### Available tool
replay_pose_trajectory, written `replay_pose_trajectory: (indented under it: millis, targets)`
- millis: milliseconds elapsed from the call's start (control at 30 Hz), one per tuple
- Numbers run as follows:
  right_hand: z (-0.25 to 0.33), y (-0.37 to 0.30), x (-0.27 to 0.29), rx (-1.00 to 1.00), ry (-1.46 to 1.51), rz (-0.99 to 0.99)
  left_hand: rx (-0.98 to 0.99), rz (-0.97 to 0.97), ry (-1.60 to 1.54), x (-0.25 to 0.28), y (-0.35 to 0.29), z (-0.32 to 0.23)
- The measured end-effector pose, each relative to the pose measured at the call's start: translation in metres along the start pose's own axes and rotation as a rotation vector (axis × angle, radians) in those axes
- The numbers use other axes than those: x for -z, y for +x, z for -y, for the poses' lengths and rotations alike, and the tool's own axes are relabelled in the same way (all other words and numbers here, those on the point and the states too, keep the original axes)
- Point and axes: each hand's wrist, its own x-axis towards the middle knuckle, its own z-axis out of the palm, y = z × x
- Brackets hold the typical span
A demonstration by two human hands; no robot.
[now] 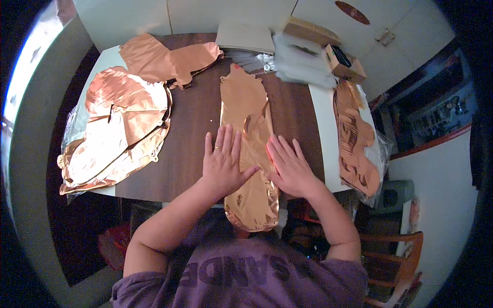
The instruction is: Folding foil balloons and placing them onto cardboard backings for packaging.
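Observation:
A flat, uninflated copper-coloured foil balloon (245, 105) lies lengthwise in front of me, its near end reaching over the table's front edge. My left hand (224, 163) rests flat along its left side, fingers stretched out and the thumb across the foil. On the opposite side my right hand (291, 167) lies with fingers extended, its thumb side touching the foil's right edge. Neither hand grips anything. Small tabs stick out at the balloon's far end, where a red spot shows.
Shiny foil balloons (128, 113) are piled at the left, with more foil (164, 59) behind them. Another foil stack (354, 138) lies on clear plastic at the right. Clear bags (303, 59), a small cardboard box (345, 65) and a pale flat box (244, 38) sit at the back. A wooden chair (395, 256) stands at right.

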Motion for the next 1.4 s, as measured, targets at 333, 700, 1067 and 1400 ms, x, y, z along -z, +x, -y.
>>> replay_pose_trajectory:
  millis: [333,700,1067,1400]
  targets:
    - [0.017,-0.039,0.009,0.014,0.053,0.074,0.026,0.047,0.007,0.004,0.003,-0.001]
    - [0.018,-0.039,-0.006,0.021,-0.008,0.059,-0.446,0.154,-0.094,0.001,0.054,-0.029]
    - [0.018,-0.041,-0.009,0.027,0.0,0.031,-0.239,0.122,0.04,-0.041,0.127,0.0]
    - [0.026,-0.038,0.0,0.017,0.029,0.083,-0.152,0.095,-0.186,-0.037,0.126,0.013]
